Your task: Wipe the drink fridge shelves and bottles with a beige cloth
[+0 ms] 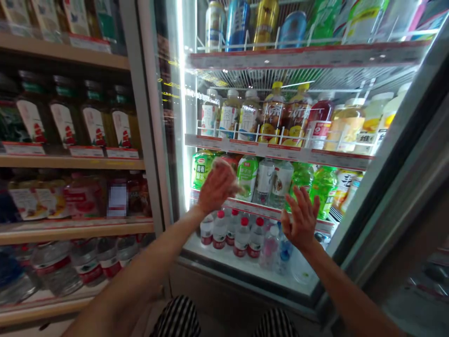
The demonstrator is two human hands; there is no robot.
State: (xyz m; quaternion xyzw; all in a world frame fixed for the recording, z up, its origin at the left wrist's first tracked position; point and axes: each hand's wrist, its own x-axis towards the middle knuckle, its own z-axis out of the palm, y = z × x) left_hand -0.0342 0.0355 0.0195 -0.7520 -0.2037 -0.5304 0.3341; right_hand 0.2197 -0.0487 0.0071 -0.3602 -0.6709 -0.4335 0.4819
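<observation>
Both of my hands reach toward a lit drinks fridge. My left hand [218, 183] is raised in front of the third shelf, a little blurred, its fingers stretched out and nothing in it. Behind it stand a green-labelled bottle [201, 168] and another large green-labelled bottle [247, 175]. My right hand [300, 216] is lifted with fingers spread, holding nothing. Nearest to it are green drink bottles [323, 187] and a clear bottle [281, 182]. Whether either hand touches a bottle I cannot tell.
Red-capped water bottles [242, 236] stand on the fridge floor. Bottled teas and juices [273, 112] fill the shelf behind a wire rail, with cans [265, 23] above. On the left, a wooden shelf rack [70, 161] holds more bottles. The fridge's frame [382, 154] slants along the right.
</observation>
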